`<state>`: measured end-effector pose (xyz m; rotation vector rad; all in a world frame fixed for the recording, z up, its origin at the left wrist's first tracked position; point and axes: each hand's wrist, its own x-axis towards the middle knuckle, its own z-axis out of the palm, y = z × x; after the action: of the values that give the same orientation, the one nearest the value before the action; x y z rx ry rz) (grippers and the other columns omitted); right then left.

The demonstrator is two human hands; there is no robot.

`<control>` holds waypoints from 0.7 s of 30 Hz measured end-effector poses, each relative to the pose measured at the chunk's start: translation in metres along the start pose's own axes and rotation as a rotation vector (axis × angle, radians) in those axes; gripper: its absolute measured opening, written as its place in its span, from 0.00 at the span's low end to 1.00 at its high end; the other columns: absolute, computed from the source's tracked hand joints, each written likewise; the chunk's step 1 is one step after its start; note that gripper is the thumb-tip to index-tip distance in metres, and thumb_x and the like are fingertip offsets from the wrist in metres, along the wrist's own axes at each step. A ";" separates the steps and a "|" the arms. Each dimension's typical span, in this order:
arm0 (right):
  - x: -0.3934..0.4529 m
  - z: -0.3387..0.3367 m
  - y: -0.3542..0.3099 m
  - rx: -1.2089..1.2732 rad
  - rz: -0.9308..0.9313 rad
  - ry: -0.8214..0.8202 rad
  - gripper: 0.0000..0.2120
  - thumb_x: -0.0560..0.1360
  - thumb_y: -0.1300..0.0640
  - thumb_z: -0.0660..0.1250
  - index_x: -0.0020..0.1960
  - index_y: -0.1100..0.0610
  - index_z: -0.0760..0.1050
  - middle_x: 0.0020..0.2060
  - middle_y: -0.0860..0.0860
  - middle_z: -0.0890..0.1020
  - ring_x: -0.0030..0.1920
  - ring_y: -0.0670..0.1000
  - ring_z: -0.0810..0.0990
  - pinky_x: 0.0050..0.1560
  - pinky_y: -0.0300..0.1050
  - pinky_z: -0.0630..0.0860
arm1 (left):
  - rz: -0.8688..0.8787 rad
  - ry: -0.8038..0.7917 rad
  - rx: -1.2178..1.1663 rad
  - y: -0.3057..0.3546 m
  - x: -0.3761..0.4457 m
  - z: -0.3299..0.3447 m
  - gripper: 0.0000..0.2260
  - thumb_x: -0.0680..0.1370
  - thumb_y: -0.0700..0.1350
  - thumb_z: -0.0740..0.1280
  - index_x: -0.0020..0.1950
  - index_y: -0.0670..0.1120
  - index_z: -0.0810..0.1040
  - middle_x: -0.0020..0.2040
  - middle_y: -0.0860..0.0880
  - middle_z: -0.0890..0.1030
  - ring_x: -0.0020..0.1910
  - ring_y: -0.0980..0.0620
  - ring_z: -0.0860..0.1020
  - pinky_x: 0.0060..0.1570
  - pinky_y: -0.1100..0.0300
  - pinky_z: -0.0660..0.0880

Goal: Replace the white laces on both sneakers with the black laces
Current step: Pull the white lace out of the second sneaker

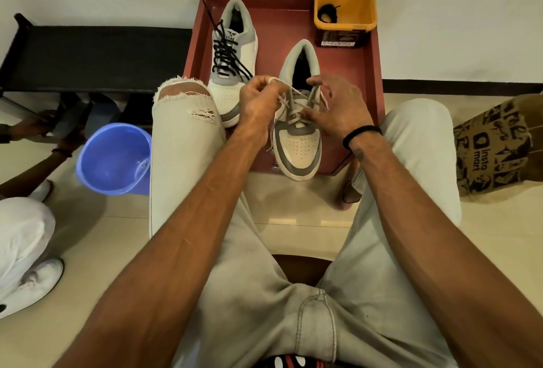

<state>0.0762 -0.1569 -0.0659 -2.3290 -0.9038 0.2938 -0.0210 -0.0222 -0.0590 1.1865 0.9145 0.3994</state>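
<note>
1. Head view showed the left hand with its fingers pinched together on a loop of the white lace, drawn up and away from the shoe, probably to work it out of the eyelets.
2. The right hand had its fingers spread apart over the lacing; its thumb side reached the crossings near the tongue, apparently to steady or loosen them. Whether it actually gripped the lace could not be told.
3. The right sneaker lay toe toward the person, hanging over the near edge of the red tray, within easy reach.
4. The left sneaker, toward the tray's left edge, already carried a black lace, so it was likely parked as done.
5. A yellow tub at the far right corner held a dark bundle, probably the second black lace; too small to confirm.
6. The hands hid the middle eyelets.
</note>
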 end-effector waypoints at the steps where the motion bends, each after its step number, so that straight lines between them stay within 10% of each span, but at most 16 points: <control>1: -0.001 0.000 -0.001 -0.005 -0.002 -0.001 0.29 0.70 0.54 0.80 0.69 0.52 0.76 0.67 0.50 0.78 0.68 0.50 0.75 0.73 0.48 0.69 | -0.033 -0.004 -0.131 0.003 0.000 -0.001 0.07 0.75 0.32 0.69 0.45 0.44 0.77 0.40 0.45 0.81 0.36 0.54 0.80 0.45 0.58 0.82; 6: -0.004 -0.002 -0.006 -0.012 0.001 -0.007 0.29 0.70 0.54 0.80 0.69 0.52 0.76 0.67 0.50 0.78 0.69 0.50 0.74 0.74 0.50 0.68 | -0.082 0.071 -0.196 0.005 0.005 -0.004 0.06 0.76 0.33 0.67 0.45 0.44 0.76 0.29 0.51 0.74 0.26 0.54 0.72 0.37 0.56 0.78; 10: -0.006 -0.003 -0.007 -0.007 0.025 -0.012 0.29 0.71 0.54 0.80 0.70 0.52 0.76 0.68 0.50 0.78 0.69 0.50 0.74 0.73 0.52 0.68 | 0.086 0.006 0.487 -0.010 0.009 -0.008 0.11 0.76 0.44 0.73 0.56 0.51 0.77 0.50 0.52 0.81 0.42 0.52 0.81 0.37 0.59 0.78; 13: -0.007 -0.001 -0.007 0.001 0.023 -0.005 0.29 0.71 0.54 0.79 0.69 0.52 0.76 0.68 0.49 0.78 0.69 0.50 0.74 0.73 0.52 0.69 | 0.239 -0.072 0.890 -0.020 0.005 -0.007 0.14 0.75 0.56 0.76 0.55 0.51 0.79 0.47 0.55 0.80 0.40 0.57 0.78 0.36 0.62 0.72; 21: -0.008 0.000 -0.008 0.005 0.032 -0.018 0.29 0.70 0.55 0.80 0.69 0.51 0.75 0.67 0.49 0.77 0.68 0.51 0.75 0.72 0.52 0.70 | 0.377 0.006 0.688 -0.014 0.007 -0.004 0.13 0.82 0.54 0.67 0.41 0.49 0.77 0.32 0.57 0.76 0.31 0.62 0.73 0.33 0.71 0.68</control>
<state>0.0661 -0.1570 -0.0612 -2.3416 -0.8737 0.3302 -0.0226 -0.0202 -0.0752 2.0058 0.8555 0.3984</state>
